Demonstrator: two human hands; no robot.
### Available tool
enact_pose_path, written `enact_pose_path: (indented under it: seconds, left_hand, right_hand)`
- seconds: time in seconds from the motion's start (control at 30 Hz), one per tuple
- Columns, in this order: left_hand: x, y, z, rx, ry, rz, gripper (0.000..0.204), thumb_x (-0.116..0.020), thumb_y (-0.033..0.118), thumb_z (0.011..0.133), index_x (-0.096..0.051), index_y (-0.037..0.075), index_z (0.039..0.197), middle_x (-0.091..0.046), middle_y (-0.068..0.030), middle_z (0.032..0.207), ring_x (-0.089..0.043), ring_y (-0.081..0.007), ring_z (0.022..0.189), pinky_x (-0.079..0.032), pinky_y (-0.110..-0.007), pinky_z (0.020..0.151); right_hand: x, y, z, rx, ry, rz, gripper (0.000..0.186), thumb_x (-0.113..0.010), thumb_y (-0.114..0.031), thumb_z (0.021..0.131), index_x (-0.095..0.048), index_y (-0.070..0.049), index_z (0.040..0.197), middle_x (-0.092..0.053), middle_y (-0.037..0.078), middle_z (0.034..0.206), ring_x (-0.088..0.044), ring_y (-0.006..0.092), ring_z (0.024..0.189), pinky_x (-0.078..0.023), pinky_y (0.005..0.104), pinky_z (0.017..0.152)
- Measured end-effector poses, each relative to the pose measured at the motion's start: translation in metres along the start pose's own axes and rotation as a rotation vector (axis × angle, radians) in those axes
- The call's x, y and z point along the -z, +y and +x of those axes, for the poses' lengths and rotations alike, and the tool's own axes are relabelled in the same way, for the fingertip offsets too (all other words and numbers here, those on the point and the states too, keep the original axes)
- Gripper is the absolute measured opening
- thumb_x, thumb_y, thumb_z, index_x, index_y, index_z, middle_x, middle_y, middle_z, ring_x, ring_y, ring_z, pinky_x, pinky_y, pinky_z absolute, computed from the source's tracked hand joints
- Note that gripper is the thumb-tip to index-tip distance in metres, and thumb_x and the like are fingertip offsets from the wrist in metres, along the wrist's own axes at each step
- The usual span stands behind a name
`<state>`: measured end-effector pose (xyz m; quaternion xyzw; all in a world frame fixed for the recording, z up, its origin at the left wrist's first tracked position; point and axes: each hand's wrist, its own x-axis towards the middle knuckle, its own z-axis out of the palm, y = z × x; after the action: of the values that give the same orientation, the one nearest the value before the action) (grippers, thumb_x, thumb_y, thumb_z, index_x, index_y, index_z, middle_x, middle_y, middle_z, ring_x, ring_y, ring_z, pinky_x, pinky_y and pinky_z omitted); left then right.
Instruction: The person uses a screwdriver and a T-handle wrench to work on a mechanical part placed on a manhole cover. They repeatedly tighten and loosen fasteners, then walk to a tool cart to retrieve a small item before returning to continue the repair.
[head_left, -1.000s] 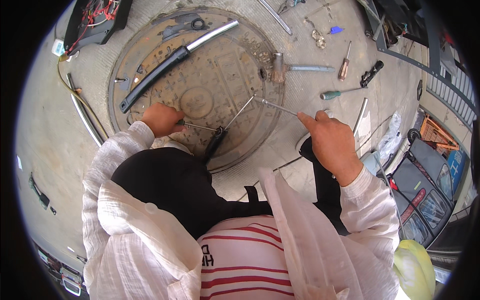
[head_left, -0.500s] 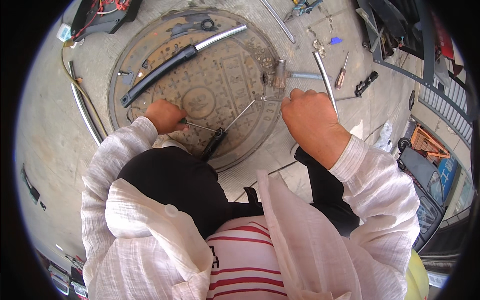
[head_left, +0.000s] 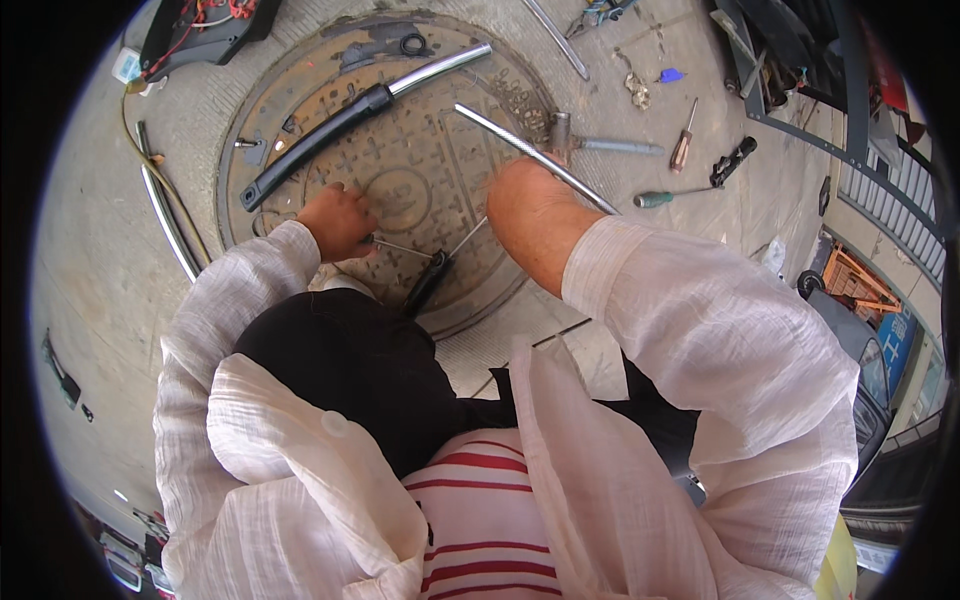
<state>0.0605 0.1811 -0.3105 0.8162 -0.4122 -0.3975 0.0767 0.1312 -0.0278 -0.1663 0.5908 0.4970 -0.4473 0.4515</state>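
Note:
My left hand (head_left: 338,221) is closed round the handle of a screwdriver (head_left: 402,248); its shaft reaches the end of a short black tube (head_left: 430,284) near my knee. A thin metal rod (head_left: 468,238) slants up from that end toward my right hand (head_left: 532,215). Beside my right wrist runs a silver metal bar (head_left: 505,136), its lower end hidden at the sleeve. The right hand seems closed on this bar, though its fingers are tucked out of sight. Farther off, a black tube with a chrome end (head_left: 340,138) lies on the round manhole cover (head_left: 240,200).
A hammer (head_left: 600,147) lies right of my right hand. Past it are a green-handled screwdriver (head_left: 656,199), another screwdriver (head_left: 683,150) and a black part (head_left: 735,165). A chrome tube (head_left: 168,205) and a hose lie at left. A dark metal frame (head_left: 805,140) stands at right.
My right hand has swung left over the manhole cover, and the silver bar has turned left with it. The green-handled screwdriver's handle has come into sight. My left hand has barely moved.

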Motion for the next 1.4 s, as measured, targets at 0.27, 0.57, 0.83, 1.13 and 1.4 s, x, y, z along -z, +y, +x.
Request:
enact_pose_path:
  seconds: [0.27, 0.57, 0.83, 1.13, 1.4]
  left_hand:
    - [-0.010, 0.001, -0.012, 0.119, 0.170, 0.005, 0.069, -0.063, 0.053, 0.081, -0.052, 0.016, 0.138, -0.031, -0.0110, 0.154, -0.023, -0.0267, 0.145, -0.016, -0.047, 0.120]
    - [-0.018, -0.005, -0.008, 0.118, 0.204, -0.004, 0.079, -0.062, 0.059, 0.082, -0.040, 0.022, 0.147, -0.022, -0.0077, 0.159, -0.014, -0.0247, 0.148, -0.010, -0.048, 0.121]
    - [-0.022, -0.011, -0.006, 0.108, 0.223, 0.000, 0.087, -0.065, 0.062, 0.079, -0.030, 0.029, 0.151, -0.014, -0.0049, 0.161, -0.011, -0.0247, 0.149, -0.008, -0.049, 0.122]
    - [-0.022, -0.018, -0.001, 0.112, 0.218, -0.011, 0.104, -0.079, 0.059, 0.065, -0.028, 0.031, 0.151, -0.015, -0.0036, 0.161, -0.010, -0.0245, 0.149, -0.007, -0.055, 0.121]
    - [-0.024, -0.021, -0.001, 0.120, 0.210, -0.051, 0.108, -0.082, 0.056, 0.063, -0.026, 0.032, 0.152, -0.012, -0.0024, 0.161, -0.009, -0.0242, 0.150, -0.007, -0.057, 0.120]
  right_hand:
    - [-0.004, 0.009, -0.056, 0.101, -0.083, -0.036, 0.020, -0.070, -0.025, 0.076, -0.074, -0.013, 0.091, -0.070, 0.003, 0.089, -0.066, 0.0228, 0.086, -0.047, 0.0420, 0.058]
    - [-0.009, 0.008, -0.051, 0.155, -0.121, -0.094, 0.015, -0.070, -0.022, 0.074, -0.073, -0.009, 0.081, -0.068, 0.004, 0.080, -0.065, 0.0227, 0.077, -0.044, 0.0419, 0.061]
    - [-0.058, -0.011, -0.058, -0.149, 0.388, -0.181, 0.004, -0.067, -0.008, 0.071, -0.069, -0.007, 0.074, -0.061, 0.006, 0.068, -0.061, 0.0216, 0.065, -0.043, 0.0343, 0.065]
    - [-0.068, -0.010, -0.065, -0.245, 0.449, -0.167, 0.008, -0.062, -0.011, 0.075, -0.064, -0.004, 0.076, -0.059, 0.005, 0.065, -0.059, 0.0195, 0.062, -0.041, 0.0305, 0.066]
    - [-0.089, -0.018, -0.073, -0.256, 0.448, -0.096, 0.007, -0.059, -0.013, 0.077, -0.061, -0.007, 0.074, -0.054, 0.003, 0.064, -0.055, 0.0174, 0.063, -0.039, 0.0299, 0.069]
